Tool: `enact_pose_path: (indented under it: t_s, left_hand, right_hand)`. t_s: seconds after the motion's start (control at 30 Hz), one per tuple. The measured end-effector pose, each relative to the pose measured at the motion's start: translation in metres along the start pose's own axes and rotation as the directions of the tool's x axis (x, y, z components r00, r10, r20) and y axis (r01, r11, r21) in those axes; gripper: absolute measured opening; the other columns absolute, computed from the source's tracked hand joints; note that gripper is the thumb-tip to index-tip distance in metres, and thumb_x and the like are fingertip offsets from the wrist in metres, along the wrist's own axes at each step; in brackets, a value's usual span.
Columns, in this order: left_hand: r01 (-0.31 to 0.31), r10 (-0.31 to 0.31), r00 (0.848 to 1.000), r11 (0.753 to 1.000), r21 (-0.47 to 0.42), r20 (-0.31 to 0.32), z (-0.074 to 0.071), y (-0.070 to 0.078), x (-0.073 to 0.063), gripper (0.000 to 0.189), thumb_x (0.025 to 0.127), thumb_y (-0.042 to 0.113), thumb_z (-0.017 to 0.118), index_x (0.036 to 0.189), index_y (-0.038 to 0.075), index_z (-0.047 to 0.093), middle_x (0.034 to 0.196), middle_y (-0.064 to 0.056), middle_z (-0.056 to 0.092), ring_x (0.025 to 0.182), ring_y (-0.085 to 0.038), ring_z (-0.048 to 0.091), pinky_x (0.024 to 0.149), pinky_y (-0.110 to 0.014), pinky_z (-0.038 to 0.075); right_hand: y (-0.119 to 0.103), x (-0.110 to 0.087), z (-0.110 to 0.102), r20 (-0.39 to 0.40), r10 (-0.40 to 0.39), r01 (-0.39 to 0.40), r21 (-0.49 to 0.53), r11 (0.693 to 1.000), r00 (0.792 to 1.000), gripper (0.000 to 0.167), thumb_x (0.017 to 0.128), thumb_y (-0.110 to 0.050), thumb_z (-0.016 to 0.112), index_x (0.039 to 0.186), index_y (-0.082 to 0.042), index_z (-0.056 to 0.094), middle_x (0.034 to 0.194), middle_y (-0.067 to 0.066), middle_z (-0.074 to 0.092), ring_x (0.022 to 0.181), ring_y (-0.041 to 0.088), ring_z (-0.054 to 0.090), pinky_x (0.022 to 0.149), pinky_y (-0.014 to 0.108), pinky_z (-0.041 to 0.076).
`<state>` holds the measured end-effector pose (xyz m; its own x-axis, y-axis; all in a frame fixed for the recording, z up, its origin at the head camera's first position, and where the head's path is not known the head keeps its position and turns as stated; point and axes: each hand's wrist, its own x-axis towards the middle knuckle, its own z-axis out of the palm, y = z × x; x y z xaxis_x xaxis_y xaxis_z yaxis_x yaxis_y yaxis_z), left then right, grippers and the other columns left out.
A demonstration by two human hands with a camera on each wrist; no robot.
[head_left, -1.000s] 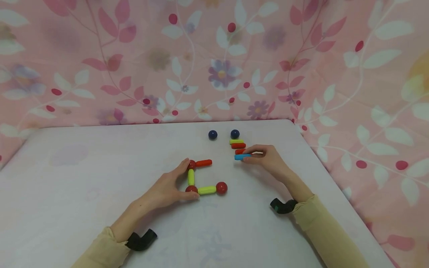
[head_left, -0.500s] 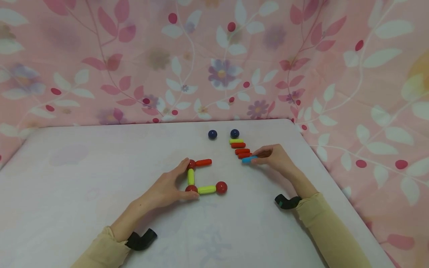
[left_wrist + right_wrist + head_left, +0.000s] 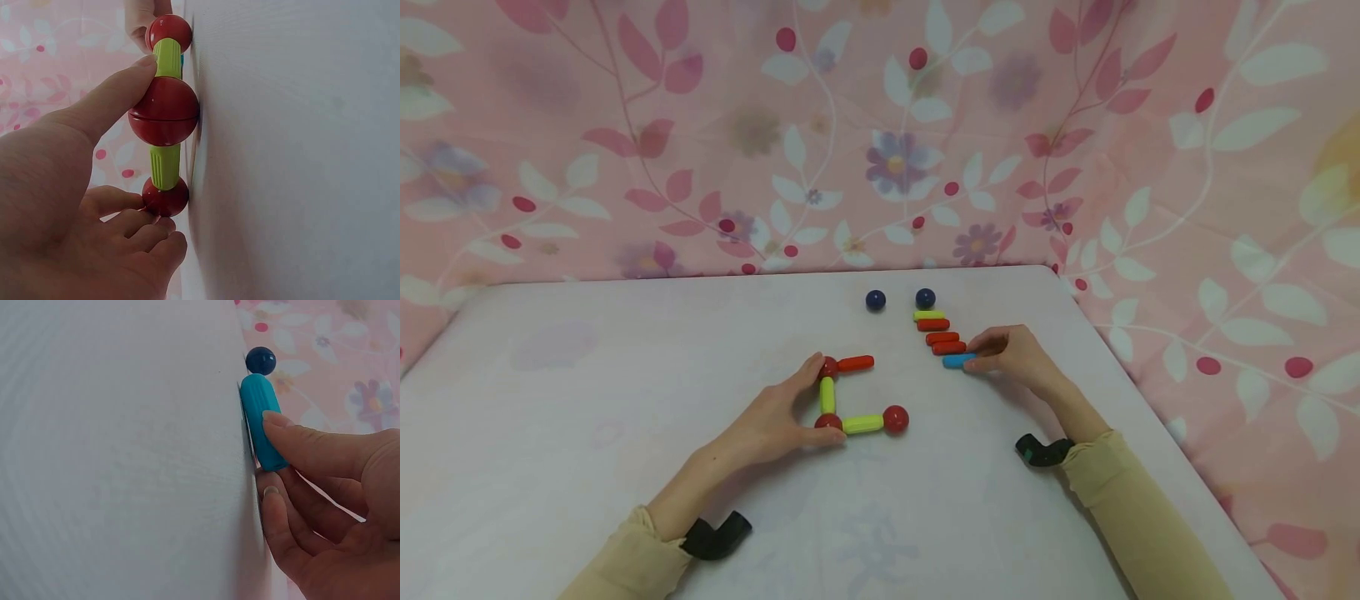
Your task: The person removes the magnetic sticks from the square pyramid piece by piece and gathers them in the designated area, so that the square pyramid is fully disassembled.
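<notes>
My left hand (image 3: 767, 427) holds a ball-and-stick frame between thumb and fingers, flat on the table. The frame joins three red balls (image 3: 896, 419) with two lime-green rods (image 3: 862, 424), and a red rod (image 3: 856, 363) points right from its far ball. In the left wrist view the thumb lies against a lime-green rod and the middle red ball (image 3: 165, 112), while the fingers touch the lowest ball. My right hand (image 3: 1021, 358) pinches a blue rod (image 3: 258, 412) on the table, just in front of a row of loose rods.
The row beyond the blue rod has red rods (image 3: 942, 338) and a lime-green rod (image 3: 929, 316). Two dark blue balls (image 3: 876, 301) lie near the table's back edge. A pink floral cloth (image 3: 715, 167) hangs behind and to the right of the white table (image 3: 587, 400).
My right hand has moved a little right and nearer with the blue rod, which now lies in front of the red rods, uncovering them. The left hand and its frame have stayed put.
</notes>
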<state>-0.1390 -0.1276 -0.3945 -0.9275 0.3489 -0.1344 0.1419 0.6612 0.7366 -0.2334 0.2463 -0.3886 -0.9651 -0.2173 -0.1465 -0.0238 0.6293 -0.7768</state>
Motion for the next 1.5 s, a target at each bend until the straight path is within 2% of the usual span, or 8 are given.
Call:
enact_pose_path:
  t_s: [0.37, 0.77, 0.97, 1.2, 1.5]
  left_hand:
    - [0.001, -0.001, 1.0, 1.0, 0.006, -0.001, -0.0006, 0.0011, -0.0002, 0.111, 0.076, 0.051, 0.083, 0.161, 0.018, 0.02, 0.166, -0.004, 0.024, 0.152, -0.03, 0.023, 0.114, -0.058, 0.034]
    - [0.0, 0.0, 1.0, 1.0, 0.016, -0.009, 0.0001, 0.0002, -0.0001, 0.111, 0.076, 0.052, 0.083, 0.161, 0.018, 0.02, 0.166, -0.004, 0.025, 0.152, -0.029, 0.024, 0.114, -0.058, 0.036]
    - [0.001, -0.001, 1.0, 1.0, 0.011, -0.007, 0.0001, -0.0001, 0.0001, 0.111, 0.076, 0.052, 0.083, 0.161, 0.019, 0.02, 0.166, -0.004, 0.025, 0.152, -0.029, 0.024, 0.114, -0.058, 0.035]
    - [0.003, -0.003, 1.0, 1.0, 0.009, -0.003, 0.0001, 0.0001, 0.0001, 0.111, 0.076, 0.052, 0.083, 0.161, 0.018, 0.02, 0.166, -0.004, 0.024, 0.152, -0.03, 0.024, 0.114, -0.058, 0.036]
    - [0.001, -0.001, 1.0, 1.0, 0.011, -0.004, 0.0003, 0.0, 0.0003, 0.111, 0.076, 0.052, 0.083, 0.161, 0.018, 0.02, 0.166, -0.003, 0.024, 0.152, -0.029, 0.023, 0.114, -0.058, 0.035]
  right_hand:
    - [0.0045, 0.0039, 0.003, 0.009, -0.005, 0.005, -0.002, 1.0, 1.0, 0.035, 0.083, -0.02, 0.083, 0.112, -0.005, 0.071, 0.111, 0.013, 0.07, 0.099, 0.025, 0.063, 0.082, 0.023, 0.054]
    - [0.0054, 0.0044, 0.0011, 0.01, -0.002, 0.002, -0.004, 1.0, 1.0, 0.034, 0.083, -0.018, 0.083, 0.112, -0.007, 0.071, 0.109, 0.011, 0.071, 0.098, 0.025, 0.063, 0.083, 0.026, 0.053]
    - [0.0028, 0.0023, -0.0003, 0.017, -0.03, 0.031, -0.017, 0.999, 0.999, 0.035, 0.084, -0.017, 0.082, 0.115, -0.004, 0.07, 0.105, 0.012, 0.071, 0.097, 0.025, 0.063, 0.085, 0.029, 0.052]
    - [0.0014, 0.0002, -0.002, 0.033, -0.047, 0.048, -0.009, 0.999, 0.998, 0.037, 0.085, -0.015, 0.08, 0.118, -0.003, 0.069, 0.108, 0.016, 0.069, 0.099, 0.027, 0.062, 0.087, 0.029, 0.05]
    - [-0.0005, 0.0008, -0.0059, 0.023, -0.082, 0.083, -0.048, 0.995, 0.996, 0.031, 0.087, -0.017, 0.079, 0.115, -0.006, 0.07, 0.105, 0.012, 0.07, 0.096, 0.025, 0.063, 0.084, 0.027, 0.053]
